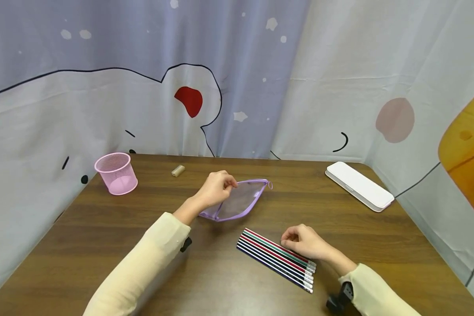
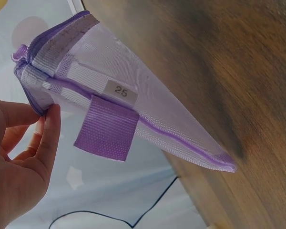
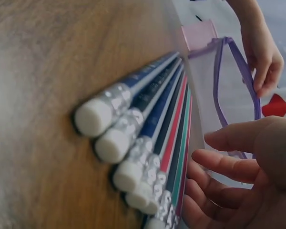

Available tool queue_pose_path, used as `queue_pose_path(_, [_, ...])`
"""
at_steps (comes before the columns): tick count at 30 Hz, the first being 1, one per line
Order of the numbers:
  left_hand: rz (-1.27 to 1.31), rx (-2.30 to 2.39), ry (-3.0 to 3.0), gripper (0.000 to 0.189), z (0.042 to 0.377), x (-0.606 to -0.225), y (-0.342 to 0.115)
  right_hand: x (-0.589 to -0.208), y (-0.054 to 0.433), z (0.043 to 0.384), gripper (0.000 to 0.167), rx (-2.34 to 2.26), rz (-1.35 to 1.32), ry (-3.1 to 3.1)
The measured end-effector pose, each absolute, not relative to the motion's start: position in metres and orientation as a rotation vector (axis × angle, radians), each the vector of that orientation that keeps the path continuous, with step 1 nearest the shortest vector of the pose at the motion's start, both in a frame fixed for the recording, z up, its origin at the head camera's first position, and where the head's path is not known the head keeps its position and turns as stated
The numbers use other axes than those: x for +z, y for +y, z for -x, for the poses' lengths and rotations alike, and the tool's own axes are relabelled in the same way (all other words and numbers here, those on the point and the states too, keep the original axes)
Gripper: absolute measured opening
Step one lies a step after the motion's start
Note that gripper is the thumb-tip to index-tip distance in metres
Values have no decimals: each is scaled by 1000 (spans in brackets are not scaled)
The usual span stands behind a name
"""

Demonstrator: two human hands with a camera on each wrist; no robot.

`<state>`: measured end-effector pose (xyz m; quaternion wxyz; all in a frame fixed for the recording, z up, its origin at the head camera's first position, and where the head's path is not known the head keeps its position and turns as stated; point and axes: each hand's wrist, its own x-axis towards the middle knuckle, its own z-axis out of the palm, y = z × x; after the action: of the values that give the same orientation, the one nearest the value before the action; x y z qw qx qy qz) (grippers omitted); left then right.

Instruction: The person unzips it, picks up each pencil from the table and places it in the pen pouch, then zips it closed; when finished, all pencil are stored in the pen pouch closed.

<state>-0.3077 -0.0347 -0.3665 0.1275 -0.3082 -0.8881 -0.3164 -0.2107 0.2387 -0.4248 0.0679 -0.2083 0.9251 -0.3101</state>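
With thumb and fingertips, my left hand pinches the upper edge of a purple mesh zip pouch. Its mouth gapes, and in the left wrist view a purple tab and a label marked 25 show on the pouch. A row of striped pencils lies side by side on the table, white erasers toward the near right. Over the far long side of that row is my right hand, its fingers loosely bent and thumb apart from the index finger. In the right wrist view these fingers are right beside the outermost pencils, holding none.
A pink mesh pen cup stands at the table's far left. Near the back edge lies a small beige block. A white flat case rests at the back right. Behind the wooden table hangs a printed curtain.
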Motion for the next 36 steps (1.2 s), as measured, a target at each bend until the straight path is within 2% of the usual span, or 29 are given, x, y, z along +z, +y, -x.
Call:
queue_pose_path(6, [895,-931,-2592,21,308,-366,-34,-425,233,209,7,-867,746,2821])
queue_pose_path(17, [892,-918,-2610,21,307,-369,-34,-427,233,213,5,-837,747,2826])
queue_pose_path(26, [889,-923,-2628,21,307,-369,-32,-428,229,214,5,-637,956,2949])
queue_pose_path(36, [890,-926,-2645,21,307,-369,-30,-426,225,210,5,-540,943,2985])
